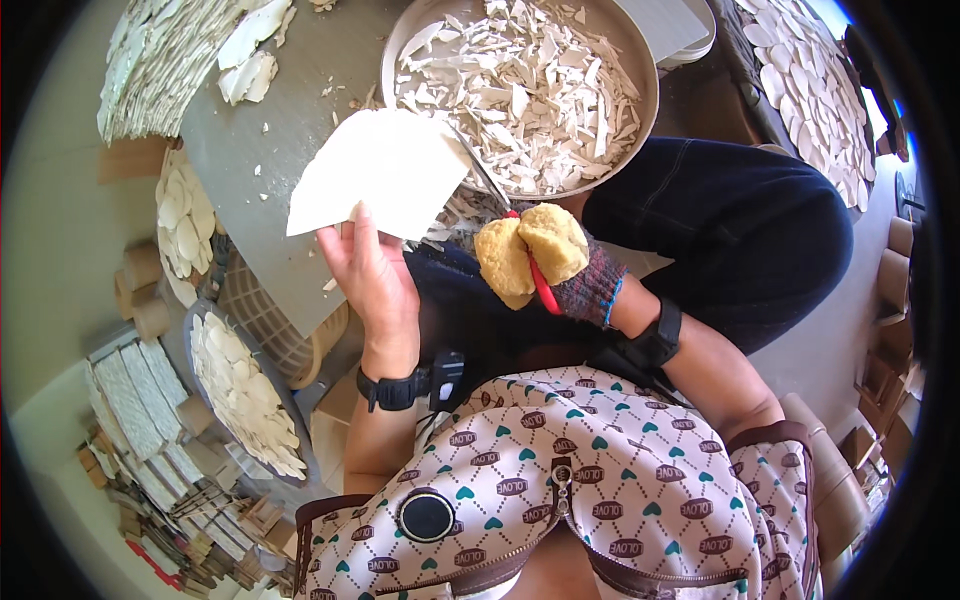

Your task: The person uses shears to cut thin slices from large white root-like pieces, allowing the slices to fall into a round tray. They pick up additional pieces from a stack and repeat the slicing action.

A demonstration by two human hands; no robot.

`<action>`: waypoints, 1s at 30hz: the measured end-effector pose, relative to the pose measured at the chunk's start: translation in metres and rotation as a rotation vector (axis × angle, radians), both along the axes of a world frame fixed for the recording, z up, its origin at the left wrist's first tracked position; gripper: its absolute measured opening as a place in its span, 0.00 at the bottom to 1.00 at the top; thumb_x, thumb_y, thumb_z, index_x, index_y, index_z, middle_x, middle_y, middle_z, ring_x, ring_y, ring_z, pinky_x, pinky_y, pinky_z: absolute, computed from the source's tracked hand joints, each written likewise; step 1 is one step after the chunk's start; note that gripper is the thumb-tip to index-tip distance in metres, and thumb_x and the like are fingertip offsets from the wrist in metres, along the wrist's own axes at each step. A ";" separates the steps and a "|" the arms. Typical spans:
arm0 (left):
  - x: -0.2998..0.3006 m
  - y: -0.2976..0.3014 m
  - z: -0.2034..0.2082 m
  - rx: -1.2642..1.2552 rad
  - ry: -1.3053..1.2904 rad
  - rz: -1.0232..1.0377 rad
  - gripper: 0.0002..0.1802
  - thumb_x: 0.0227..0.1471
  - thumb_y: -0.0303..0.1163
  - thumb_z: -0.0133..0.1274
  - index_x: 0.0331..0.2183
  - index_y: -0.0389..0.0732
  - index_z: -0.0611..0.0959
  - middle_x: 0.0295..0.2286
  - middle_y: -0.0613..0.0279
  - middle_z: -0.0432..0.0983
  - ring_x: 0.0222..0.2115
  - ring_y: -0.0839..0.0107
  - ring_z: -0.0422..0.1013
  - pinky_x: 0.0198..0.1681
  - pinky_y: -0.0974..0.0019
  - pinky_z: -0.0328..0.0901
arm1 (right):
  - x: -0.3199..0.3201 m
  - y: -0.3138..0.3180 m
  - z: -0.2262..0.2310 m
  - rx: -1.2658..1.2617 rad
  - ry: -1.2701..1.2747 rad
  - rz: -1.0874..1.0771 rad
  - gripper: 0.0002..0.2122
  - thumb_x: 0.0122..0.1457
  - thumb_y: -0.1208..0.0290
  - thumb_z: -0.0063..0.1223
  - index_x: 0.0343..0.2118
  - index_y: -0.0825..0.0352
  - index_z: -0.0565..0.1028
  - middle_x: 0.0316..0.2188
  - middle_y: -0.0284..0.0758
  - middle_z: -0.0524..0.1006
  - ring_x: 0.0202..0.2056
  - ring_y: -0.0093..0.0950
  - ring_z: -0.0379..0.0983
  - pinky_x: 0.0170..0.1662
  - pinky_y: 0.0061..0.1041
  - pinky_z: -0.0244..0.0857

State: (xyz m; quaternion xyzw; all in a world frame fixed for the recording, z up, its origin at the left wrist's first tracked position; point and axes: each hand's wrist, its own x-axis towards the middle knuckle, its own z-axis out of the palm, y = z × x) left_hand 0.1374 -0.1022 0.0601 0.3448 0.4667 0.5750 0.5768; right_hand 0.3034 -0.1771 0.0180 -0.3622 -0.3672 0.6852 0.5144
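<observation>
Pinching a white sheet [385,170] by its near edge with the left hand [375,275], thumb on top, fingers under. Gripping red-handled scissors [543,285], padded with yellow foam [555,243], in the gloved right hand [590,290]; blades at the sheet's right edge, cannot tell whether touching. Just beyond both hands, a round pan [651,85], heaped with loose white scraps [540,95], thinner toward its left side. Beyond and left of the left hand, on the grey surface [245,165], a tall stack of white sheets [165,65]. Left of the left hand, below the surface edge, a beige slatted basket [262,312], contents too hidden to tell. Farther left and nearer the body, a grey tray [288,400], filled with overlapping off-white pieces [240,395].
</observation>
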 end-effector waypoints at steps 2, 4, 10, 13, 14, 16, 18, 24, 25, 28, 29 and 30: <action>0.005 0.006 -0.008 0.051 0.077 -0.044 0.24 0.52 0.21 0.44 0.50 0.38 0.57 0.45 0.54 0.64 0.44 0.67 0.65 0.45 0.64 0.65 | 0.000 0.001 -0.007 0.125 -0.163 0.037 0.13 0.57 0.65 0.40 0.31 0.69 0.74 0.27 0.40 0.76 0.30 0.32 0.73 0.33 0.27 0.66; 0.005 0.009 -0.006 0.008 0.105 -0.069 0.24 0.51 0.21 0.45 0.49 0.37 0.58 0.45 0.53 0.64 0.45 0.67 0.65 0.46 0.64 0.64 | -0.003 -0.002 -0.016 0.242 -0.334 -0.005 0.11 0.56 0.67 0.41 0.32 0.68 0.73 0.28 0.40 0.75 0.31 0.33 0.72 0.34 0.28 0.66; -0.003 0.012 -0.013 0.041 0.205 -0.177 0.24 0.48 0.20 0.47 0.47 0.33 0.60 0.45 0.52 0.63 0.44 0.69 0.64 0.47 0.67 0.62 | 0.007 -0.001 -0.017 0.443 -0.603 0.044 0.10 0.59 0.73 0.41 0.42 0.71 0.69 0.40 0.37 0.73 0.41 0.27 0.71 0.47 0.23 0.63; -0.005 0.016 -0.012 0.002 0.185 -0.204 0.24 0.48 0.20 0.48 0.47 0.32 0.60 0.44 0.53 0.64 0.44 0.70 0.65 0.47 0.67 0.62 | 0.002 -0.001 -0.023 0.367 -0.483 0.017 0.08 0.53 0.74 0.44 0.37 0.68 0.70 0.36 0.40 0.74 0.37 0.34 0.71 0.41 0.28 0.64; -0.006 0.017 -0.012 -0.025 0.170 -0.229 0.24 0.48 0.19 0.48 0.47 0.32 0.60 0.44 0.53 0.64 0.44 0.70 0.65 0.47 0.67 0.62 | 0.001 -0.001 -0.021 0.341 -0.442 0.007 0.08 0.52 0.75 0.45 0.35 0.67 0.71 0.34 0.41 0.74 0.36 0.37 0.71 0.39 0.30 0.65; -0.006 0.019 -0.009 -0.031 0.157 -0.240 0.24 0.48 0.19 0.48 0.47 0.33 0.60 0.44 0.53 0.64 0.43 0.70 0.65 0.47 0.67 0.62 | 0.003 0.000 -0.013 0.204 -0.363 0.068 0.09 0.51 0.74 0.46 0.36 0.66 0.71 0.34 0.40 0.74 0.36 0.38 0.71 0.39 0.31 0.65; -0.009 0.021 -0.009 -0.036 0.147 -0.249 0.23 0.47 0.19 0.48 0.46 0.33 0.60 0.44 0.53 0.64 0.43 0.71 0.65 0.47 0.67 0.62 | 0.005 0.001 -0.006 0.132 -0.352 0.150 0.10 0.55 0.73 0.43 0.39 0.68 0.70 0.37 0.39 0.73 0.39 0.32 0.70 0.43 0.27 0.64; -0.015 0.018 -0.013 0.023 0.242 -0.350 0.23 0.49 0.19 0.45 0.48 0.36 0.60 0.43 0.53 0.65 0.41 0.67 0.68 0.35 0.66 0.71 | 0.001 -0.003 -0.037 0.367 -0.589 -0.013 0.12 0.47 0.70 0.50 0.37 0.63 0.72 0.34 0.39 0.74 0.37 0.37 0.70 0.41 0.31 0.65; -0.016 0.018 -0.010 -0.040 0.222 -0.369 0.23 0.49 0.20 0.45 0.47 0.36 0.60 0.43 0.53 0.65 0.41 0.67 0.68 0.37 0.66 0.70 | 0.002 -0.002 -0.032 0.293 -0.506 0.022 0.12 0.47 0.69 0.51 0.37 0.63 0.72 0.34 0.39 0.74 0.37 0.37 0.70 0.41 0.31 0.65; -0.019 0.018 -0.009 -0.093 0.211 -0.383 0.22 0.49 0.20 0.46 0.47 0.35 0.61 0.43 0.54 0.65 0.43 0.68 0.67 0.42 0.66 0.67 | 0.003 0.001 -0.014 0.111 -0.337 0.093 0.14 0.46 0.68 0.53 0.37 0.63 0.71 0.34 0.38 0.74 0.37 0.37 0.70 0.41 0.30 0.65; -0.020 0.018 -0.009 -0.077 0.220 -0.379 0.22 0.49 0.20 0.46 0.47 0.35 0.61 0.43 0.54 0.65 0.43 0.69 0.66 0.45 0.66 0.66 | 0.003 0.001 -0.013 0.098 -0.333 0.104 0.14 0.46 0.68 0.53 0.37 0.63 0.71 0.34 0.38 0.74 0.37 0.37 0.70 0.41 0.30 0.65; -0.021 0.017 -0.009 -0.079 0.219 -0.379 0.22 0.49 0.20 0.46 0.47 0.35 0.61 0.43 0.54 0.65 0.43 0.69 0.66 0.45 0.66 0.66 | 0.002 0.000 -0.013 0.084 -0.329 0.116 0.14 0.46 0.68 0.53 0.37 0.63 0.71 0.34 0.38 0.74 0.37 0.37 0.70 0.41 0.29 0.65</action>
